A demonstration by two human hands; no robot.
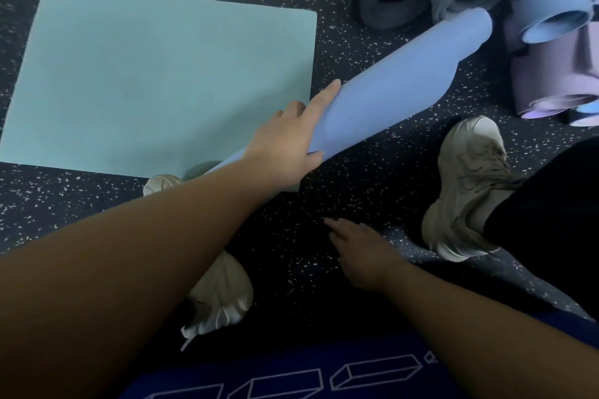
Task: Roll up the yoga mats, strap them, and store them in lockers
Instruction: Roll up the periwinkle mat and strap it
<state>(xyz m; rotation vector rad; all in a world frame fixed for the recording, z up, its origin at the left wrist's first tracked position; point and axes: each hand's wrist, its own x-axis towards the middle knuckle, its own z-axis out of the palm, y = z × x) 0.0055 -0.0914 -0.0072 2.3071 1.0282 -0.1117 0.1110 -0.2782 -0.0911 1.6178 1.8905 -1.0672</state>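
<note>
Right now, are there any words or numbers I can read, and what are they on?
No readable words or numbers.
Dark blue shirt: white outlined box shapes, plus a tiny mark at the right, too small to read.
Rolled blue foam yoga mat and flat teal mat: no text.

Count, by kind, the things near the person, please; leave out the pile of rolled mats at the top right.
Flat mat: 1
Rolled mat in the left hand: 1
Shoes: 2
Total: 4
</note>
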